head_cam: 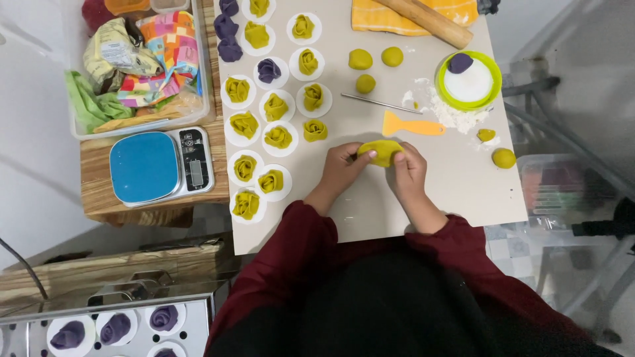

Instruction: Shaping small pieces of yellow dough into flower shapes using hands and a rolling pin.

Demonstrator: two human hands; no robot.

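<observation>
Both hands pinching one yellow-green dough piece at the near-centre of the tabletop.

Largest first: pale tabletop (370,218) carries everything; clear plastic bin (71,79) of cloths and bags sits far left, blue-topped kitchen scale (161,165) below it on a wooden stand. Rolling pin (430,21) lies on a yellow cloth at the top edge. Green-rimmed dish (493,82) at right holds flour and a purple dough ball. Rows of finished dough roses (278,137) on white paper rounds fill the left half. Orange scraper (411,125) lies just above the hands. Left hand (340,168) and right hand (410,168): grip closed on the dough piece (381,151), fingertips meeting over it, held just above the tabletop.
</observation>
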